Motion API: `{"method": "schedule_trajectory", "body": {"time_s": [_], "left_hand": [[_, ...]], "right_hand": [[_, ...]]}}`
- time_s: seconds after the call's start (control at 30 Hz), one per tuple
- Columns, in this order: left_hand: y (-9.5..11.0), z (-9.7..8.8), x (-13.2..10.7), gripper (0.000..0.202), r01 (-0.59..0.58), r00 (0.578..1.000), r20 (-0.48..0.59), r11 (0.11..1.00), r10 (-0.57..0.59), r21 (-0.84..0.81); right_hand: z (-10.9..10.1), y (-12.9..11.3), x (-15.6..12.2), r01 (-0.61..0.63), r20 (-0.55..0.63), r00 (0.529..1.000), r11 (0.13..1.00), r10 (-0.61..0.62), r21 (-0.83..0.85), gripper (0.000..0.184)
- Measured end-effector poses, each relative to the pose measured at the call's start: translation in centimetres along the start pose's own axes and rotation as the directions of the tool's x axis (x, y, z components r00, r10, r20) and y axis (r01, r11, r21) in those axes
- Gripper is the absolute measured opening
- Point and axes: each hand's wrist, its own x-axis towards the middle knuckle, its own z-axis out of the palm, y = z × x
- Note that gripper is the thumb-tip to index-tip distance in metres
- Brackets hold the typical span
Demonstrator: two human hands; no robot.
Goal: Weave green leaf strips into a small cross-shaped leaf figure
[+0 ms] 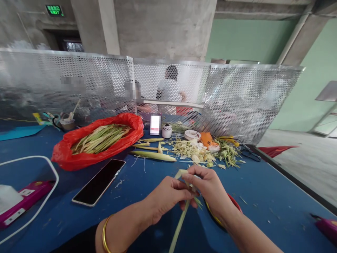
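Both hands are on one pale green stalk (181, 219) just above the near part of the blue surface (263, 189): the left hand (168, 196) pinches it with thumb and fingers closed, and the right hand (210, 188) has its grip closed on the upper end, where the stalk looks split into thin flat layers. It seems the work is well along but not finished — the red plastic bag (79, 160) already holds a thick bundle of long, smooth green strips (101, 137), and a loose heap of short, fibrous yellowish scraps (200, 151) lies behind the hands, while a few whole stalks (154, 155), round and tapered, lie beside the bag untouched. A black phone (100, 181) with glossy glass lies flat between the bag and the left hand. The bag is thin and crinkled — its rim is rolled down
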Motion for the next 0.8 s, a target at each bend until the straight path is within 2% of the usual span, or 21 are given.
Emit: {"method": "schedule_trajectory", "body": {"time_s": [0.1, 0.23, 0.3, 0.37, 0.4, 0.43, 0.5, 0.53, 0.57, 0.6, 0.67, 0.73, 0.8], "left_hand": [[-0.3, -0.1, 0.1, 0.019, 0.017, 0.999, 0.038, 1.000, -0.017, -0.001], [-0.6, -0.1, 0.1, 0.022, 0.028, 0.998, 0.065, 0.999, -0.026, -0.032], [-0.5, -0.3, 0.1, 0.031, 0.060, 0.995, 0.086, 0.993, -0.051, -0.106], [-0.2, -0.5, 0.1, 0.037, 0.097, 0.993, 0.085, 0.976, -0.082, -0.196], [0.0, -0.7, 0.1, 0.036, 0.105, 0.993, 0.071, 0.966, -0.091, -0.235], [0.1, -0.9, 0.1, 0.035, 0.102, 0.995, 0.046, 0.957, -0.093, -0.272], [0.4, -1.4, 0.2, 0.033, 0.074, 0.996, -0.022, 0.937, -0.086, -0.341], [0.5, -1.6, 0.3, 0.033, 0.054, 0.995, -0.054, 0.926, -0.080, -0.373], [0.5, -1.7, 0.3, 0.033, 0.027, 0.994, -0.085, 0.915, -0.067, -0.402], [0.6, -1.8, 0.4, 0.032, -0.009, 0.992, -0.118, 0.904, -0.046, -0.428], [0.5, -1.8, 0.5, 0.030, -0.098, 0.983, -0.182, 0.878, 0.012, -0.468], [0.5, -1.7, 0.5, 0.027, -0.165, 0.969, -0.243, 0.848, 0.044, -0.504], [0.5, -1.4, 0.5, 0.023, -0.193, 0.958, -0.283, 0.824, 0.042, -0.532]], "right_hand": [[0.2, -0.2, -0.2, 0.012, -0.088, 0.996, 0.999, -0.009, 0.029, 0.029], [0.3, 0.1, -0.1, -0.016, -0.053, 0.998, 0.999, 0.018, 0.033, 0.031], [0.0, 0.2, 0.3, -0.005, -0.044, 0.999, 0.999, 0.003, -0.033, 0.033], [-0.7, 0.0, 0.6, 0.086, -0.096, 0.990, 0.976, -0.107, -0.202, 0.031], [-1.0, -0.2, 0.6, 0.160, -0.135, 0.968, 0.933, -0.213, -0.323, 0.030], [-1.3, -0.4, 0.6, 0.238, -0.169, 0.924, 0.859, -0.344, -0.453, 0.027], [-1.7, -1.0, 0.2, 0.350, -0.188, 0.778, 0.661, -0.600, -0.663, 0.022], [-1.6, -1.2, -0.1, 0.382, -0.166, 0.721, 0.585, -0.673, -0.715, 0.022], [-1.4, -1.2, -0.5, 0.402, -0.141, 0.696, 0.546, -0.704, -0.735, 0.026], [-1.0, -1.2, -0.9, 0.414, -0.106, 0.713, 0.539, -0.693, -0.734, 0.028], [0.0, -0.6, -1.5, 0.418, 0.015, 0.808, 0.555, -0.589, -0.719, 0.028], [1.0, 0.3, -1.7, 0.363, 0.082, 0.881, 0.557, -0.465, -0.747, 0.026], [1.7, 1.3, -1.6, 0.297, 0.077, 0.915, 0.529, -0.397, -0.795, 0.024]]}}
